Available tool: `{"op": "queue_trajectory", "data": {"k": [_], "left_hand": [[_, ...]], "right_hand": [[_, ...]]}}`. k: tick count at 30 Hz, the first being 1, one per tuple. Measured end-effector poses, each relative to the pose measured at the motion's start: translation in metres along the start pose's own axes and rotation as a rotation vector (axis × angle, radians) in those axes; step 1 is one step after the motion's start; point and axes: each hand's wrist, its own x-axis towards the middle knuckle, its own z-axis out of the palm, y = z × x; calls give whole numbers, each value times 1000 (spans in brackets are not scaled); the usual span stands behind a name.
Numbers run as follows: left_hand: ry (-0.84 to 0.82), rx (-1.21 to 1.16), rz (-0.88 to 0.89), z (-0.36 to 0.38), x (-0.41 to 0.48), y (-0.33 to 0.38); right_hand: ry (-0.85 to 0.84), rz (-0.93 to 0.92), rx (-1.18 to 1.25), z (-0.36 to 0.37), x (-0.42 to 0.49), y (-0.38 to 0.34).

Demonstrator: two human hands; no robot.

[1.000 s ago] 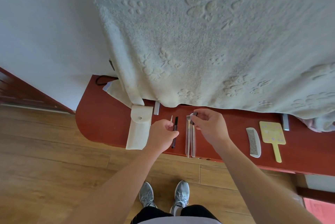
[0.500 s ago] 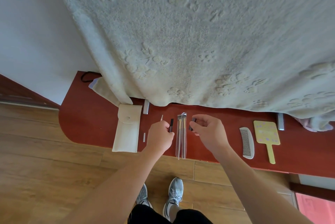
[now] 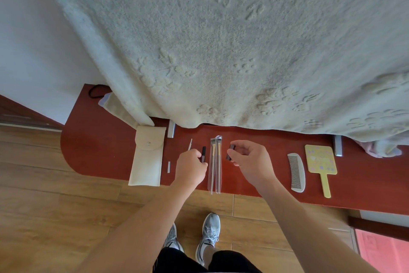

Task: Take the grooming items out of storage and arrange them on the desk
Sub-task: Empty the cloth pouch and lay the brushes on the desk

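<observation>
Just below centre frame, a person's left hand [image 3: 191,167] curls its fingers [image 3: 200,163] round a slim dark pencil [image 3: 203,152] and a thin pale stick [image 3: 190,143], while the right hand [image 3: 252,162] pinches a short dark cap [image 3: 230,154] over the red tabletop [image 3: 99,151]. Between them lies a clear sleeve of two pale-handled brushes [image 3: 215,168]; a cream pouch [image 3: 148,155] sits left, a white comb [image 3: 296,172] and a yellow hand mirror [image 3: 321,160] right.

Reads as a home, likely a bedroom corner. Told by a fluffy paw-print blanket [image 3: 221,51] draped over the far edge of a red-brown desk [image 3: 99,151], a comb [image 3: 296,172] and hand mirror [image 3: 319,160] near its right end, a cream pouch [image 3: 147,157] toward its rounded left end, wood-plank floor [image 3: 55,206], plain white wall [image 3: 26,51], pink mat [image 3: 380,250].
</observation>
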Motion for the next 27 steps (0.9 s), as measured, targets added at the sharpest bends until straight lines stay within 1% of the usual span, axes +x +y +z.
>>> {"op": "queue_trajectory", "data": {"k": [13, 20, 27], "left_hand": [[9, -23, -10, -13, -3, -5], [63, -53, 19, -46, -10, -12], [88, -143, -2, -83, -21, -34]], "right_hand": [[-9, -15, -23, 10, 0, -1], [-47, -26, -56, 33, 1, -13], [-89, -49, -85, 65, 5, -32]]}}
